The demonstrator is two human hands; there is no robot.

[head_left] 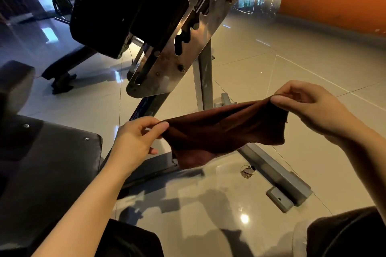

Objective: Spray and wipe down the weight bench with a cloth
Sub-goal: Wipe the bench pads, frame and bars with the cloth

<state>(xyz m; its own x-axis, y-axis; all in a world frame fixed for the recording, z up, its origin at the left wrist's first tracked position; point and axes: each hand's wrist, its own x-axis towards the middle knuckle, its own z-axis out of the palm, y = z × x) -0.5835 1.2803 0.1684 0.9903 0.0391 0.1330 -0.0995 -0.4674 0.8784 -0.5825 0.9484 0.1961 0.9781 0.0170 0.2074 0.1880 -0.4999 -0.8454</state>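
Note:
A dark brown cloth [221,131] hangs stretched in the air between my two hands, above the floor. My left hand [135,140] pinches its left edge between thumb and fingers. My right hand [309,106] pinches the upper right edge. The weight bench stands to the left: its black seat pad [48,162] is at the lower left, and the raised black back pad [123,6] is at the top. A notched metal adjustment plate [188,37] sits beside the back pad. No spray bottle is in view.
The bench's grey steel leg and foot bar [277,175] run along the glossy tiled floor [271,64] under the cloth. An orange wall [334,0] stands at the far right. Other dark gym equipment [62,75] is at the left. My knees show at the bottom edge.

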